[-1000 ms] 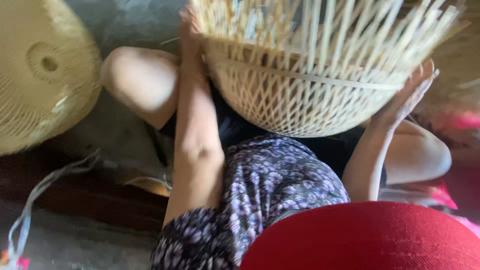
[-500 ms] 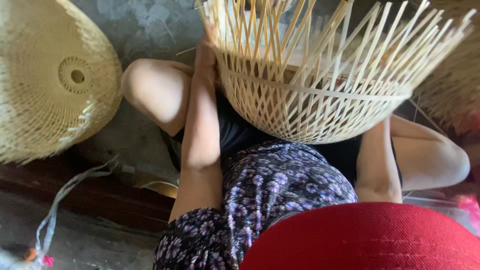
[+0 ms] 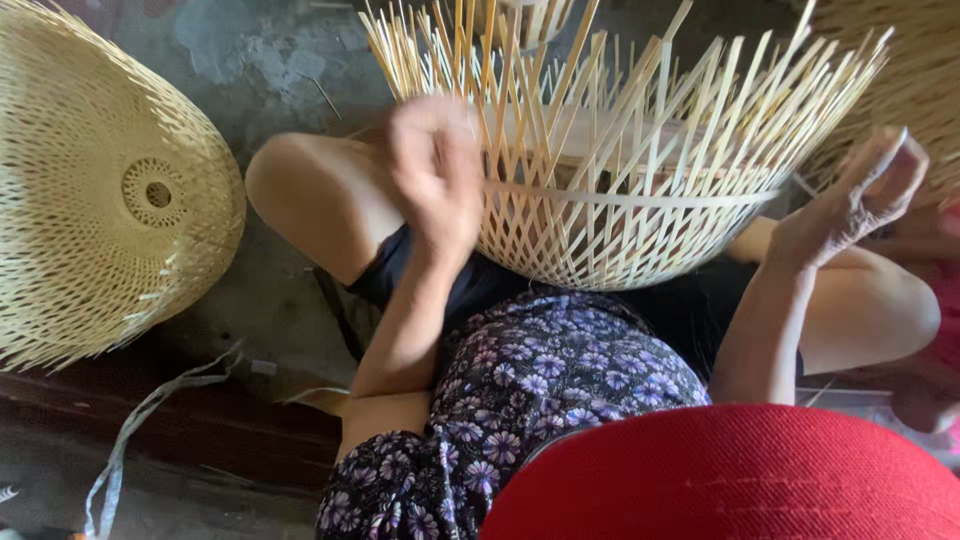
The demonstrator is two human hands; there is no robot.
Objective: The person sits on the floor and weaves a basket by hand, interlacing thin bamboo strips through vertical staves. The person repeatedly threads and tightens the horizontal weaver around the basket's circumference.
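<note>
A half-woven bamboo basket [image 3: 620,230] rests on my lap, its loose upright strips fanning out at the top. My left hand [image 3: 435,170] is blurred with motion against the basket's left side, fingers curled near the strips, and its grip is unclear. My right hand [image 3: 860,195] hovers just off the basket's right side with its fingers spread and nothing in them. My bare knees show on either side of the basket, above my flower-print sleeves.
A finished woven bamboo dome [image 3: 120,190] lies on the concrete floor at the left. More woven bamboo [image 3: 920,80] fills the top right corner. A pale plastic strap [image 3: 130,430] trails at the lower left. My red hat brim [image 3: 730,480] covers the bottom right.
My left hand dropped from the basket's upper rim to its left side. My right hand came off the basket's right wall and opened. The basket shifted on my lap.
</note>
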